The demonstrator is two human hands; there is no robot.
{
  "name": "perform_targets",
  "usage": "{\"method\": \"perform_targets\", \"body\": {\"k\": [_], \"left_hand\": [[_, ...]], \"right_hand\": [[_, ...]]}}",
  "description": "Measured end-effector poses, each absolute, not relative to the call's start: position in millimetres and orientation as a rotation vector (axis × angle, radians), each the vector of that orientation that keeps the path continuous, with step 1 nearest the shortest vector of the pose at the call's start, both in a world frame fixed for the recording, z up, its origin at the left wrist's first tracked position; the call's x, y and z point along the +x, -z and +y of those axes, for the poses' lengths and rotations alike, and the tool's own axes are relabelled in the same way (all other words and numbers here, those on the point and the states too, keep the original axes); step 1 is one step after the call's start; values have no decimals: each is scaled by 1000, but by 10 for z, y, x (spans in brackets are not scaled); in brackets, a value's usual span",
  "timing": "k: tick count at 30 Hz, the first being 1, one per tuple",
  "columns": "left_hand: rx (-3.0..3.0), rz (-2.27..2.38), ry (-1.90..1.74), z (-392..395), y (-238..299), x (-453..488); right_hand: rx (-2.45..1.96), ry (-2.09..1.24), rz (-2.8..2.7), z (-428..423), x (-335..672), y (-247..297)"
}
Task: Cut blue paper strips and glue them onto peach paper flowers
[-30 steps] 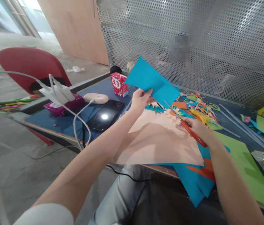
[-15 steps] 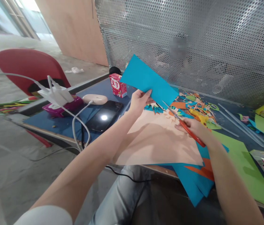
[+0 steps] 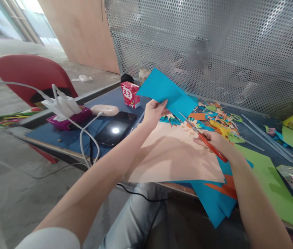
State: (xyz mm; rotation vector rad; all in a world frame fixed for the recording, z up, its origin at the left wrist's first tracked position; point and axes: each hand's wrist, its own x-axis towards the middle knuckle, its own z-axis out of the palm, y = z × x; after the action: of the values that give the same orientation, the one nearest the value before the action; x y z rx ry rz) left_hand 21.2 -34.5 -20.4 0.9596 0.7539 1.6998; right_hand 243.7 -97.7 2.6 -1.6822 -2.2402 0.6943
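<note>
Nearest the wearer, a peach sheet (image 3: 167, 162) lay on the table (image 3: 105, 95), over blue paper (image 3: 209, 202) that overhung the near edge. The right hand (image 3: 212, 140) had its fingers closed about the handles of orange-handled scissors (image 3: 215, 149), blades pointing away and leftward. Beyond, the left hand (image 3: 154, 112) pinched a blue sheet (image 3: 167, 88) between thumb and fingers, raised above the table. The scissor tips were at its lower edge; contact could not be determined. Paper scraps (image 3: 220, 114) lay farther back, before a perforated metal panel (image 3: 229, 45).
</note>
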Motion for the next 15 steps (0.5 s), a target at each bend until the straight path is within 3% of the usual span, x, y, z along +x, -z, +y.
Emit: {"method": "perform_targets", "body": {"k": [15], "left_hand": [[978, 748, -1723, -321, 235, 203]], "right_hand": [[-1643, -749, -2239, -927, 2493, 48]]}}
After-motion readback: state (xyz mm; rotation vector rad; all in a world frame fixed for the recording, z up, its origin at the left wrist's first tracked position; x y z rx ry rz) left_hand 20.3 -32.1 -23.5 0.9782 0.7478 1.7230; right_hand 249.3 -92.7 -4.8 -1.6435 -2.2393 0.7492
